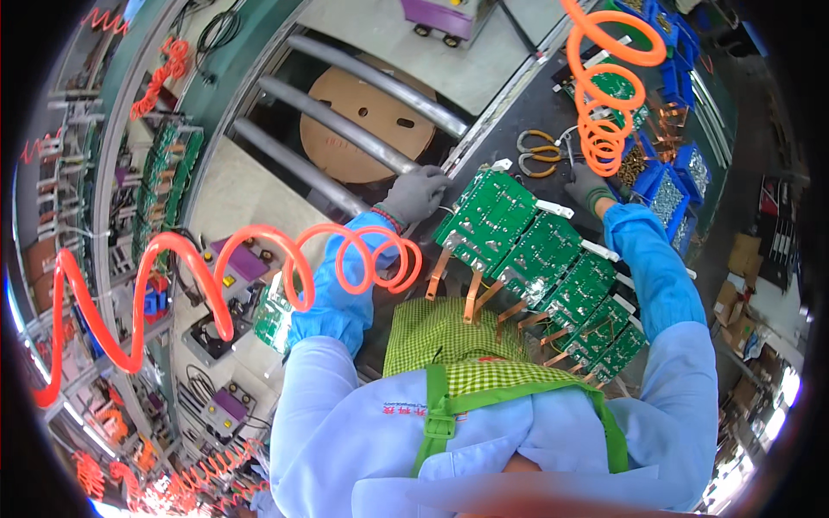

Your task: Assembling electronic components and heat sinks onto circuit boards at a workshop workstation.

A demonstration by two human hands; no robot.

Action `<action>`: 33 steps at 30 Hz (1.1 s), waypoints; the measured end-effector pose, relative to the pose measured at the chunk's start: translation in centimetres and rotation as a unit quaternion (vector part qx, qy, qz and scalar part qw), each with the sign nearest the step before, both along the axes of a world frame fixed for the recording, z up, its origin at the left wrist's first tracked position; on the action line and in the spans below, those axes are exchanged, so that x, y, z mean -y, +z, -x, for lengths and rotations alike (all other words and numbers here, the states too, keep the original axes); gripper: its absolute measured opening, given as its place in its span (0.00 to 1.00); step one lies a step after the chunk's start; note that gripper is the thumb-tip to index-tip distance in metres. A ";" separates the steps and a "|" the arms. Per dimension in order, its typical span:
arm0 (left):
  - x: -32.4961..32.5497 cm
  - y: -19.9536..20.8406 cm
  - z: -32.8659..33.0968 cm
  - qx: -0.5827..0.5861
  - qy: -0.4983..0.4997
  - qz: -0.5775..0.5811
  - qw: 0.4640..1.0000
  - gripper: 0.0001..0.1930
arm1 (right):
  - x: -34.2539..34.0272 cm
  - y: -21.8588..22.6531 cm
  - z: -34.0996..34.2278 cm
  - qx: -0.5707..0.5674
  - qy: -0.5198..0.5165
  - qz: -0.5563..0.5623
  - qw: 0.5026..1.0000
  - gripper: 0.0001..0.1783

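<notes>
My left hand (414,195), in a grey glove, is at the bench edge beside the upper left corner of a green circuit board (489,216). Its fingers are bent together, and their tips are hidden. On the far side of the boards, my gloved right hand (589,186) is closed near a slim silver tool, below an orange coiled hose (602,142). What it grips is too small to make out. Several green boards stand in a slanting row before me, with copper strips (438,274) sticking out toward my checked apron (449,332). Orange-handled pliers (540,154) lie between my hands.
Blue bins (665,203) of small metal parts stand at the right. A red coiled hose (259,250) crosses over my left forearm. Metal rollers (337,125) lie at the upper left over a round brown disc (367,112). A purple-sided carriage (440,15) stands at the top.
</notes>
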State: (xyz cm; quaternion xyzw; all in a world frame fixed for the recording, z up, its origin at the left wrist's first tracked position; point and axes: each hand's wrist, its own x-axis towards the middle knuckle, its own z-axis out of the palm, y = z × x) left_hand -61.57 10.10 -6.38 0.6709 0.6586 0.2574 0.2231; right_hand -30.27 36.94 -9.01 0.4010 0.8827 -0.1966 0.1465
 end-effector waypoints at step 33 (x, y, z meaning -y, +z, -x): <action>17.0 18.4 -1.7 0.353 0.544 -0.180 0.740 0.11 | 19.6 32.0 -2.8 -0.530 -0.281 0.321 0.733 0.06</action>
